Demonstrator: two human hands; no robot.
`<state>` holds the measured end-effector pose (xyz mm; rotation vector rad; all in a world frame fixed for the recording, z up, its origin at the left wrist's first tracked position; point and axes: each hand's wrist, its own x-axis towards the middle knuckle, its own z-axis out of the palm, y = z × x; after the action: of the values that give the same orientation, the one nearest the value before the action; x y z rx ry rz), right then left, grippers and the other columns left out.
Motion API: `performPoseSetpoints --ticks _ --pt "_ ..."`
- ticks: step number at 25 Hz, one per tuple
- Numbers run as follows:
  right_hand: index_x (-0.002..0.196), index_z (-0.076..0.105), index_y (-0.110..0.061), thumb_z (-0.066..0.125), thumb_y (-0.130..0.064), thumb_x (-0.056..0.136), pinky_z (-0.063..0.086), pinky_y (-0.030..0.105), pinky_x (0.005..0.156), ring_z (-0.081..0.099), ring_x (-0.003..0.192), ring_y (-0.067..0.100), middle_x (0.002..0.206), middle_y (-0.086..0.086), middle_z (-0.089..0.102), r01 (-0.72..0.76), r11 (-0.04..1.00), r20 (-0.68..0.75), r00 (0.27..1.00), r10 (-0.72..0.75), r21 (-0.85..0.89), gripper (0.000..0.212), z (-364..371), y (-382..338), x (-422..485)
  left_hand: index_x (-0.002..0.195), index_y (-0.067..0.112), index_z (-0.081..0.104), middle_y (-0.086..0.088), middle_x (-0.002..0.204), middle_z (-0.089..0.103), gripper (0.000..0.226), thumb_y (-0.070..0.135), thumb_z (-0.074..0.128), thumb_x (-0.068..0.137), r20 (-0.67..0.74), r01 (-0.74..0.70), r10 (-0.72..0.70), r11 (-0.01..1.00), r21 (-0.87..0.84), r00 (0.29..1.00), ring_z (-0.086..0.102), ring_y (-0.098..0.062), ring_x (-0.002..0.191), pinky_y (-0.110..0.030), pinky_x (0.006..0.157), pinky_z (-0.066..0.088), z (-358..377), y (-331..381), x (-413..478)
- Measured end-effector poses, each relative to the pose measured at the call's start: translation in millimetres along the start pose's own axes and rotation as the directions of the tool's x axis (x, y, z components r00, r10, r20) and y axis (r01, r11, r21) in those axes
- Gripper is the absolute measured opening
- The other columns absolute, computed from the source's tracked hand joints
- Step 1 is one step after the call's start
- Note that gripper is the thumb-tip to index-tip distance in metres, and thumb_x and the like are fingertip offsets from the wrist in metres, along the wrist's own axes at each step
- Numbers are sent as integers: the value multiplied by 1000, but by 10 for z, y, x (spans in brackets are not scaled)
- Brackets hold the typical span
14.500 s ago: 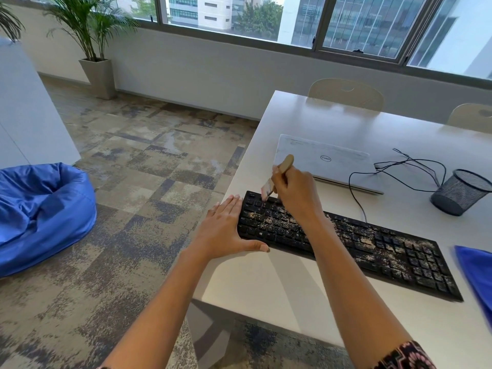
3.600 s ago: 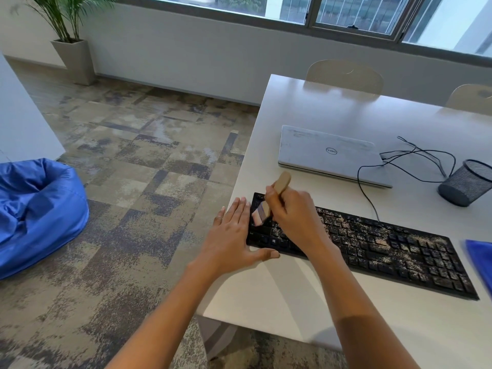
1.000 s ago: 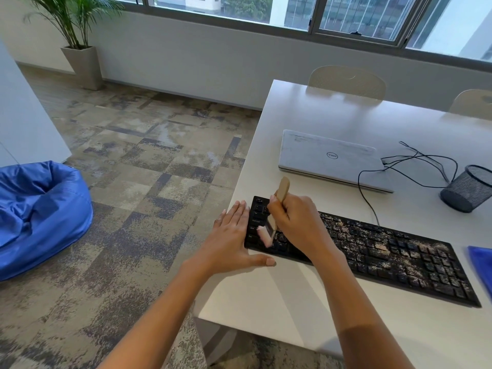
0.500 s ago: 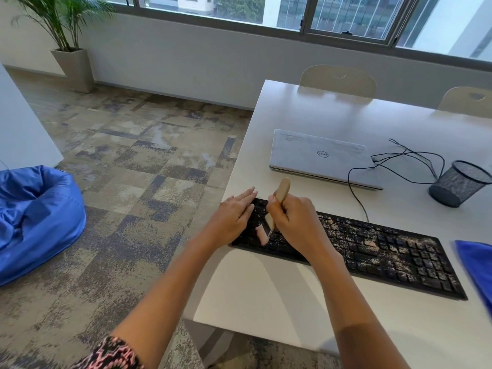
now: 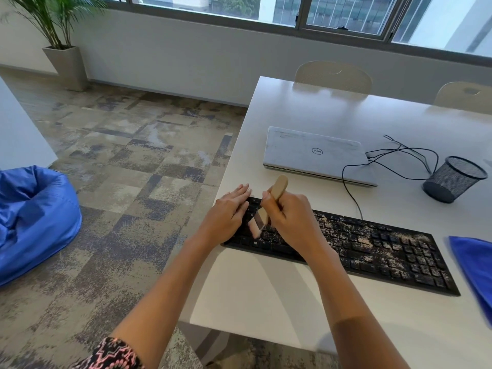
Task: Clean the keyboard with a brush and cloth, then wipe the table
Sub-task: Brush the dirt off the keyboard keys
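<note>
Sweeping is happening at the left end of the keyboard (image 5: pixel 372 246), which is lying on the bench (image 5: pixel 266 288). The right hand (image 5: pixel 290 219) is gripping the brush (image 5: pixel 262 218) with curled fingers. The left hand (image 5: pixel 229 211), fingers flat and together, is holding the keyboard down. Short, soft strokes are probably working best, heading toward the dusty right keys.

This is an office: a long white surface (image 5: pixel 292 294) carries a closed laptop (image 5: pixel 314 153), a keyboard (image 5: pixel 372 249) and a mesh pen cup (image 5: pixel 450 179), with pale chairs (image 5: pixel 332 75) drawn up at its far edge. Patchwork carpet tiles (image 5: pixel 133 161), a potted palm (image 5: pixel 61 35), a blue beanbag (image 5: pixel 34 217) and a band of windows (image 5: pixel 343 12) facing tall buildings complete it.
</note>
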<state>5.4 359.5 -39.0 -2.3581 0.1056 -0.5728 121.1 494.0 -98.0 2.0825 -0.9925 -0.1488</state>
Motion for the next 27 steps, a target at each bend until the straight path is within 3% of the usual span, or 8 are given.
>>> performPoseSetpoints --ticks 4,8,13,18,23,27 --pt "64 51 -7 45 -34 103 36 34 45 45 43 18 51 7 53 17 999 33 999 -18 28 47 64 -5 -25 146 11 41 1 155 34 43 17 43 104 8 9 -9 999 -41 1000 23 -5 145 -30 121 19 4 -45 8" --pt "55 39 -17 50 -24 102 27 23 46 36 41 13 46 -2 43 -1 999 53 999 3 -38 48 -12 14 9 146 12 41 3 154 34 43 16 43 104 14 24 -23 997 -71 1000 24 -3 144 -24 119 17 -3 -61 18" --pt "65 53 -9 44 -38 102 41 36 45 50 43 18 52 5 56 20 999 18 1000 -21 39 48 93 -27 0 146 13 42 3 154 35 43 16 43 104 30 40 -37 994 -104 999 25 -4 144 -28 120 19 -6 -73 15" --pt "57 41 -12 51 -23 102 27 24 45 35 41 12 47 -3 41 6 1000 75 997 -4 -26 47 37 -50 24 143 10 46 1 152 40 40 11 43 103 -10 84 -90 955 -285 996 32 -3 140 -18 116 21 -53 -26 -6" --pt "64 52 -6 47 -34 103 40 38 48 49 46 22 54 10 55 53 996 66 996 -58 65 49 138 -85 -14 141 10 49 -1 146 48 39 9 42 103 -79 92 -132 921 -379 988 40 -5 136 -26 116 29 -108 -7 -22" --pt "58 42 -14 50 -25 102 30 27 47 38 42 13 48 1 46 34 999 78 996 -34 2 46 74 -64 2 141 8 48 -4 148 46 40 7 44 102 -62 86 -112 943 -321 992 38 -9 138 -25 116 27 -78 0 -28"
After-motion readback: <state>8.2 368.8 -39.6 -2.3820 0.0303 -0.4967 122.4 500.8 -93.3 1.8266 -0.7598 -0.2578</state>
